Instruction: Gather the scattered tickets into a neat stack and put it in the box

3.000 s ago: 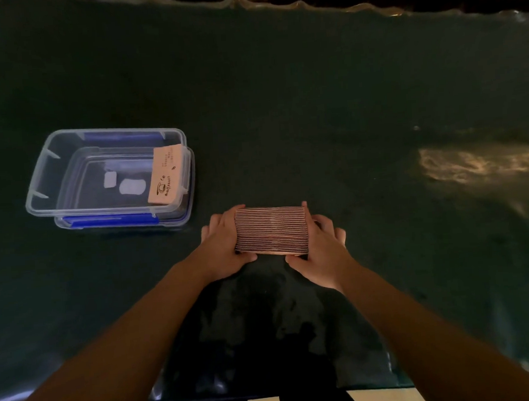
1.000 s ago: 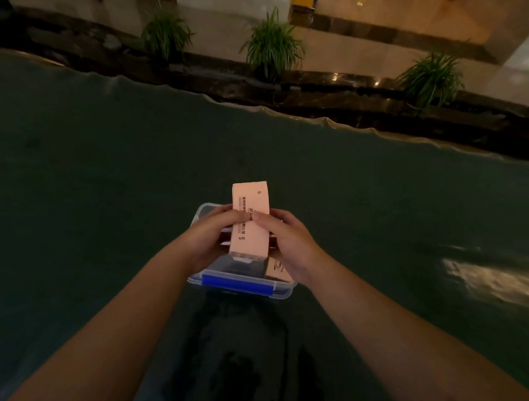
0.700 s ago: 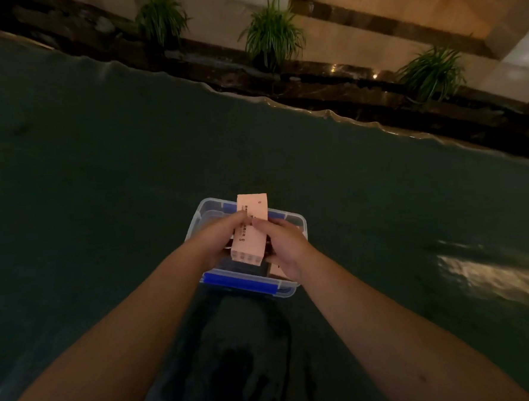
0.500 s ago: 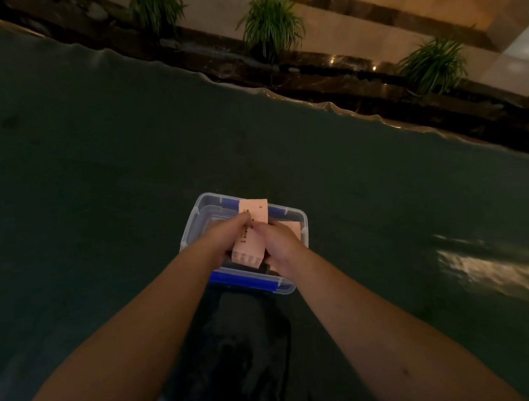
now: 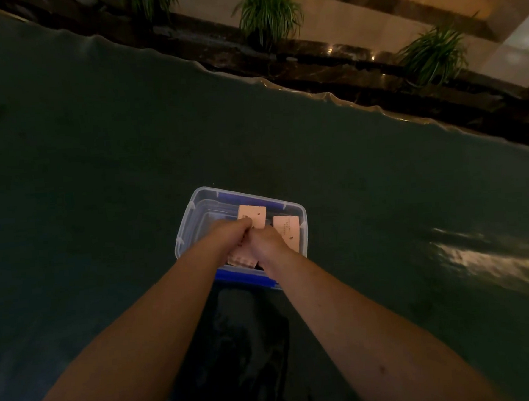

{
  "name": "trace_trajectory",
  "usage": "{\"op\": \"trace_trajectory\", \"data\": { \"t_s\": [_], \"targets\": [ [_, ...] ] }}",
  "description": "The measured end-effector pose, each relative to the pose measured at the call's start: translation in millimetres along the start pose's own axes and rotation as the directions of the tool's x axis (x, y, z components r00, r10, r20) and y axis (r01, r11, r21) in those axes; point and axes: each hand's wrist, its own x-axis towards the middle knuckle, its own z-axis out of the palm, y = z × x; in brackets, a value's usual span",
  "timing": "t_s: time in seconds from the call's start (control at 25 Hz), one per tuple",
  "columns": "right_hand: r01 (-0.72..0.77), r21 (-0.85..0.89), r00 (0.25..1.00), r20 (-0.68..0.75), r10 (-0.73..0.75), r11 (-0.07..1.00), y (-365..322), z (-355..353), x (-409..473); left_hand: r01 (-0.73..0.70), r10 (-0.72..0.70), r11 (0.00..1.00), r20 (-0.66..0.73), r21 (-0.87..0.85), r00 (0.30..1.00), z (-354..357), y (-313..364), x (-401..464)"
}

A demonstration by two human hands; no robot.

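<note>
A clear plastic box (image 5: 187,229) with blue clips sits on the dark green cloth in front of me. My left hand (image 5: 228,238) and my right hand (image 5: 267,242) are side by side inside it, both gripping the pink ticket stack (image 5: 253,217), which lies low in the box with its far end showing past my fingers. A second pink ticket stack (image 5: 288,231) leans against the box's right wall, just right of my right hand.
The green cloth (image 5: 100,167) covers the table all around the box; its wavy far edge (image 5: 328,95) runs across the back. Potted plants (image 5: 268,12) stand on a dark ledge beyond. A pale glare patch (image 5: 477,255) lies at the right.
Three seconds ago I squared the stack on the cloth, right of the box. Since then both hands carried it over the box and lowered it inside.
</note>
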Motion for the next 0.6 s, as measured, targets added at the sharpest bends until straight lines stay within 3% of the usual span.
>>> {"op": "trace_trajectory", "data": {
  "t_s": [0.24, 0.4, 0.52, 0.6],
  "targets": [
    [0.05, -0.137, 0.998, -0.03, -0.055, 0.989, -5.5, -13.3, -23.3, -0.057, 0.073, 0.982, -0.082, 0.182, 0.994, -3.7, 7.3, -20.8],
    [0.236, -0.206, 0.971, 0.069, -0.227, 0.95, -10.6, -51.9, -65.8, -0.254, 0.315, 0.871, -0.081, 0.421, 0.946, -16.8, 22.8, -56.2],
    [0.446, -0.144, 0.895, 0.075, -0.44, 0.883, -21.5, -104.3, -121.2, -0.509, 0.591, 0.695, 0.0, 0.507, 0.807, -16.2, 52.8, -98.8],
    [0.593, -0.149, 0.801, 0.006, -0.599, 0.792, -24.8, -146.9, -169.8, -0.633, 0.715, 0.575, 0.056, 0.519, 0.696, -5.4, 74.5, -139.3]
  ]
}}
